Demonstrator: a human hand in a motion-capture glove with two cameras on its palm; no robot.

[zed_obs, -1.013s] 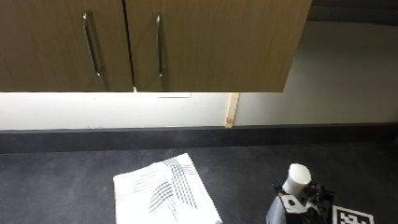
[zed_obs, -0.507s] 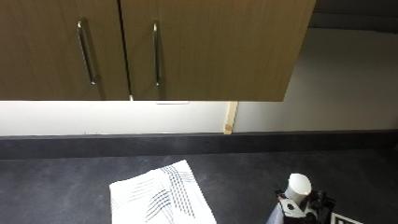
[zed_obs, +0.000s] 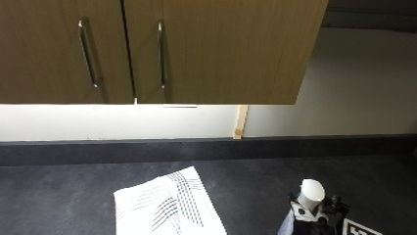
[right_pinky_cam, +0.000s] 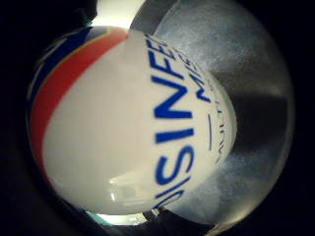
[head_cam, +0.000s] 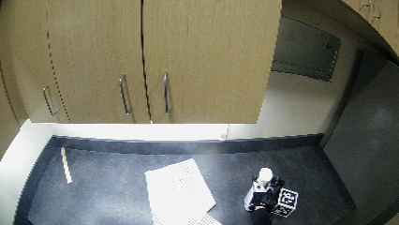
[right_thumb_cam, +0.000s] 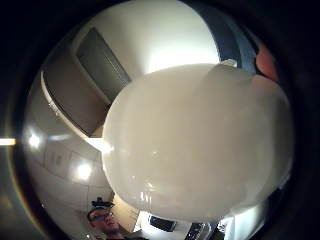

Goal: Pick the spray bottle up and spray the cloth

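In the outside view the spray bottle [zed_obs: 312, 195] stands at about five o'clock on the dark surface [zed_obs: 261, 176], with the gloved right hand [zed_obs: 312, 218] wrapped low around its body; the striped white cloth [zed_obs: 166, 205] lies flat at about seven o'clock, well apart from the bottle. Wooden cabinets [zed_obs: 163, 49] hang at twelve o'clock. The wide outside view shows the same layout: spray bottle [head_cam: 263, 180] at four o'clock of the cloth [head_cam: 178, 190], the right hand [head_cam: 261, 201] on it, and a thin wooden stick [head_cam: 64, 165] far off at nine o'clock. In the little-finger palm view the bottle's printed white wall [right_pinky_cam: 133, 123] fills the lens; in the thumb-side view its plain white body [right_thumb_cam: 200, 140] does the same (so the palm sits close against it). The hands' grasp looks closed on the bottle. To spray well, the nozzle should likely be turned toward the cloth and brought nearer before pressing.
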